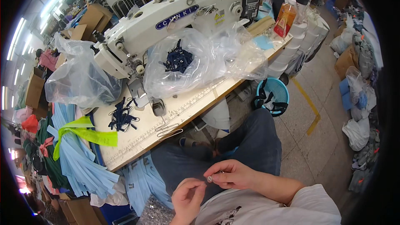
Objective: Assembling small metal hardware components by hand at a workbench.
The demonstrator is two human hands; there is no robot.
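Over my lap, my right hand pinches a small silvery round metal piece that looks like a bobbin or bobbin case. My left hand is just beside it, thumb and forefinger pressed together; whatever they hold, if anything, is too small to make out. In front of me a white industrial sewing machine stands on its table, its needle area at the left end. Navy strips lie in a loose heap on the table's left part. More navy pieces sit on clear plastic under the machine arm.
Light blue fabric strips and a neon yellow-green strip hang off the table's left end. A blue basket stands on the floor right of my knee. An orange bottle stands at the table's right end. Bagged goods line the far right.
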